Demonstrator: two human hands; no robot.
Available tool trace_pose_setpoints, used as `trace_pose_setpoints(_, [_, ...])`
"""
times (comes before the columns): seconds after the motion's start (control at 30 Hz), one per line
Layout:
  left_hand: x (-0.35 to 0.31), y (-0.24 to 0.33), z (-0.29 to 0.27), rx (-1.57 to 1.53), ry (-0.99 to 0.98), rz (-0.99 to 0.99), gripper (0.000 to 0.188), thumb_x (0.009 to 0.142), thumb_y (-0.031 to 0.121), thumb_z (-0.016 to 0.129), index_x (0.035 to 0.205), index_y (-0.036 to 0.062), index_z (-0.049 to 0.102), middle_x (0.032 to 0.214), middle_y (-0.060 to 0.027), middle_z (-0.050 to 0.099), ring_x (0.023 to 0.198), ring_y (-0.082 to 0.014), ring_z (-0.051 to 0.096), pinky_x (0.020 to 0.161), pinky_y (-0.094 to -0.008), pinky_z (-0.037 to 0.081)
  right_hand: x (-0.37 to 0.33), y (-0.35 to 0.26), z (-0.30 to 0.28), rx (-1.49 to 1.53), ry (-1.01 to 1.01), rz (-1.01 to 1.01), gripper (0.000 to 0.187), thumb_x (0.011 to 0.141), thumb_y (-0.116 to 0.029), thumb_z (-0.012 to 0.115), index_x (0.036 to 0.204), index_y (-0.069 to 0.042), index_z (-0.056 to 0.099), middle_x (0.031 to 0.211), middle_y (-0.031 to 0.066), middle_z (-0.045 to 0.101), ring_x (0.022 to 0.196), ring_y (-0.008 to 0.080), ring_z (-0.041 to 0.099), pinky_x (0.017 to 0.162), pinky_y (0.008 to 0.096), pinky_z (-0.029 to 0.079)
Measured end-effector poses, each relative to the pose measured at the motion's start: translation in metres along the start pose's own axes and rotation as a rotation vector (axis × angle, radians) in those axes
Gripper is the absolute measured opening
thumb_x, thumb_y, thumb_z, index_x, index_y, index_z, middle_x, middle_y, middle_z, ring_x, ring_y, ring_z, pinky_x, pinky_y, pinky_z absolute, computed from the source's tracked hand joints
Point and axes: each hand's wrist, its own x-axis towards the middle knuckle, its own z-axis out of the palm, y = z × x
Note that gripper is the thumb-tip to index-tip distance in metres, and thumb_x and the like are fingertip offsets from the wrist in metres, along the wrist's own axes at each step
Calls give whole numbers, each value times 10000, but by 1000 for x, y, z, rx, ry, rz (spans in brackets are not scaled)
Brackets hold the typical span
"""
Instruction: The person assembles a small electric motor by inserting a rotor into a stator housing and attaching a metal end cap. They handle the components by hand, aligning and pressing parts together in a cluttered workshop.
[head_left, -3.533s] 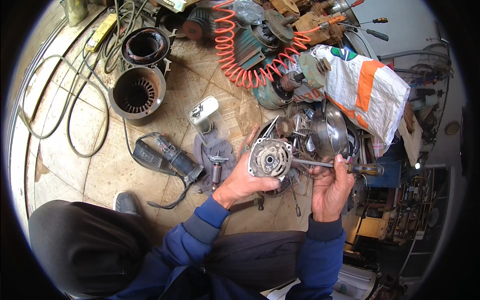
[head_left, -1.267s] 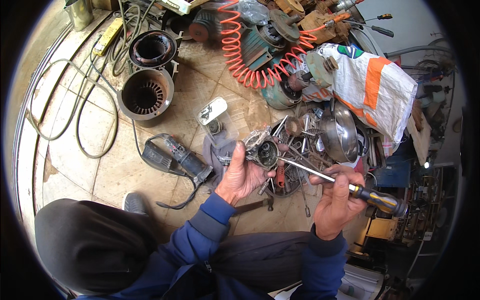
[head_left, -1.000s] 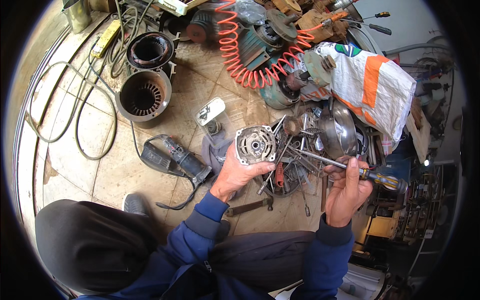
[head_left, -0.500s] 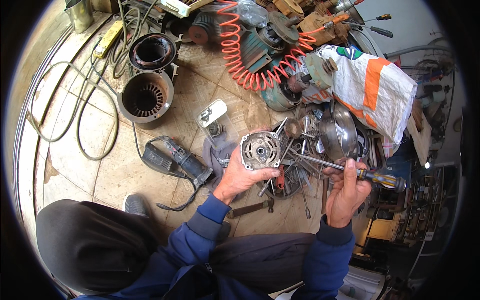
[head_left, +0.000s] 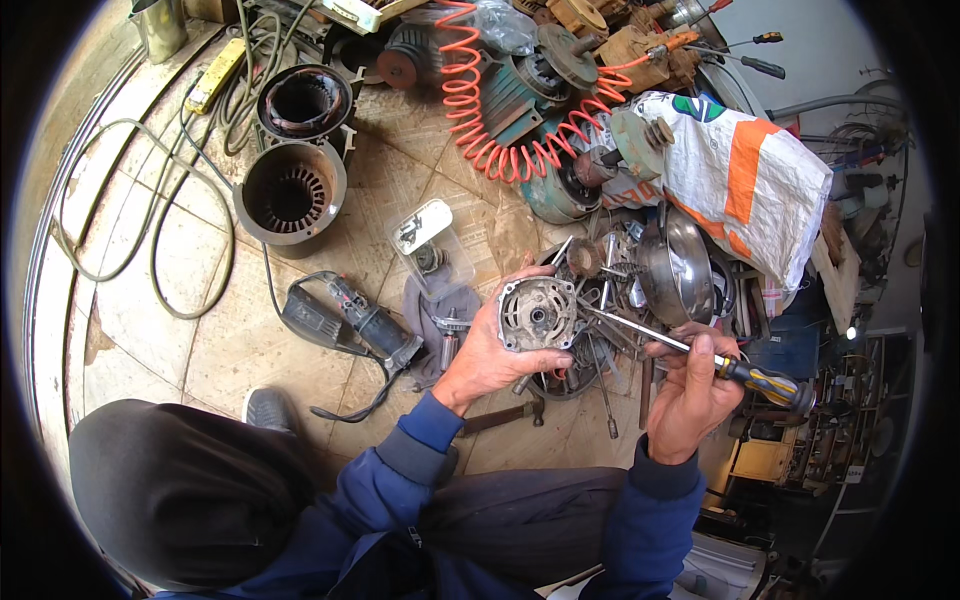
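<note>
My left hand [head_left: 478,358] grips a squarish grey metal motor end cover [head_left: 520,328], with slotted vents and a round hole at its centre. The thumb lies along the near edge, while the other fingers are mostly hidden behind it. In my right hand [head_left: 695,392] is a long screwdriver [head_left: 648,334] with a black and yellow handle. Its shaft points left, and the tip is by the cover's right edge; whether it touches cannot be told. Below the cover sits a round pan of loose metal tools and parts [head_left: 572,384], partly hidden by it.
Left of my hands lie a corded power tool [head_left: 385,328], a grey rag [head_left: 425,310] and a clear plastic tub [head_left: 440,250]. A hammer [head_left: 500,416] is nearer me. Motor housings [head_left: 330,215], an orange coiled hose [head_left: 462,95], a steel bowl [head_left: 665,265] and a white sack [head_left: 790,190] stand farther off.
The end cover has shifted slightly right and nearer me in my left hand, and has turned a little. The screwdriver tip is now closer to its right edge.
</note>
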Motion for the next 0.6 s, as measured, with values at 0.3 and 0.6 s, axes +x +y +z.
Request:
trace_pose_setpoints(0.3, [0,0,5,10,20,-60,955,642,129,965,1441,33,450,1294,-66,603,1224,-146,547,1097,-321,419,-10,-8,8,-21,-182,-92,137,970,-82,613,958,36,546,964,206,629,748,241,690,705,357,589])
trace_pose_setpoints(0.6, [2,-13,2,182,6,11,905,635,206,968,1389,30,500,1448,-155,509,1350,-227,489,1143,-359,369,-19,-8,15,-247,-324,-176,128,980,-96,604,946,13,544,978,183,616,761,213,679,747,341,564])
